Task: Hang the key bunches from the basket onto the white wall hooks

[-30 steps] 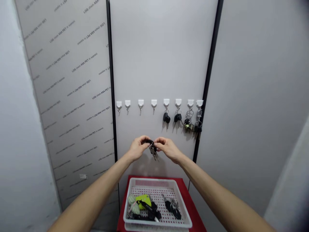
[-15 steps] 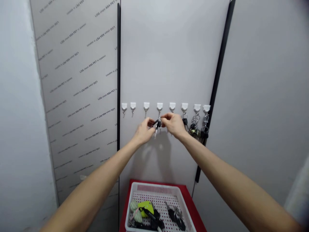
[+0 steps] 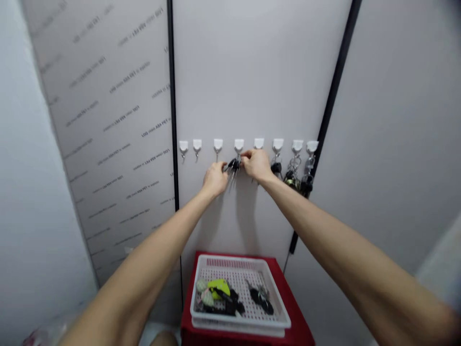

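Observation:
A bunch of black-headed keys [image 3: 234,165] hangs just below a white hook [image 3: 238,145] near the middle of the row. My left hand [image 3: 216,179] pinches one of the keys from the left side. With closed fingertips, my right hand [image 3: 257,164] grips the top of the bunch beside the hook's metal end. Whether the ring sits over the hook cannot be made out. Right of my hands, more keys hang from hooks: black ones [image 3: 276,168], a crowded bunch [image 3: 291,179] and another set [image 3: 307,182].
A white plastic basket [image 3: 245,262] stands on a red surface [image 3: 297,312] below my hands. Inside lie a yellow-green tag [image 3: 219,287], pale green round pieces [image 3: 208,299] and black keys [image 3: 261,299]. Bare hooks [image 3: 183,147] line the left. Black strips [image 3: 173,105] edge the panel.
The view has tilted, so the hooks appear higher and more of the basket shows. Both hands have moved up closer to the hook with the keys, which now sit nearer its end.

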A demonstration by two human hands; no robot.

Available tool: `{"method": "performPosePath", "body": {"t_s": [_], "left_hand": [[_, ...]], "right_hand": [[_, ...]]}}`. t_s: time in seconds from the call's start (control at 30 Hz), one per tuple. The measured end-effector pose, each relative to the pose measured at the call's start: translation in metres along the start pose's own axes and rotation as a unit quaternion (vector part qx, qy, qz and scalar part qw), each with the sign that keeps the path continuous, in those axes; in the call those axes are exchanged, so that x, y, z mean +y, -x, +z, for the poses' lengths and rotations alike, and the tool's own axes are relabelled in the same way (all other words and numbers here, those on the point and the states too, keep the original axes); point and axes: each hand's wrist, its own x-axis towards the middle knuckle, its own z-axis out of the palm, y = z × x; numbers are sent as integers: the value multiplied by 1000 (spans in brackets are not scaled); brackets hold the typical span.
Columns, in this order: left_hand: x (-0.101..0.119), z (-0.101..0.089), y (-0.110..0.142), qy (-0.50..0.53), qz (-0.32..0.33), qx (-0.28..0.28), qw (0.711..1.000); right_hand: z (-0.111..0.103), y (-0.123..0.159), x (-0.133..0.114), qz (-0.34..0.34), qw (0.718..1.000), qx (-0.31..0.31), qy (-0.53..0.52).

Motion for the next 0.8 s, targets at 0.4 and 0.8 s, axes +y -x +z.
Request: {"method": "performPosePath", "body": {"t_s": [0.4,0.8], "left_hand": [[-56,81,191,20,16,-328,944],[-57,97,220,-38,31,-413,910]], "right_hand": [[21,201,100,-59,870,-475,118],[13,239,121,-104,818,-525,210]]}}
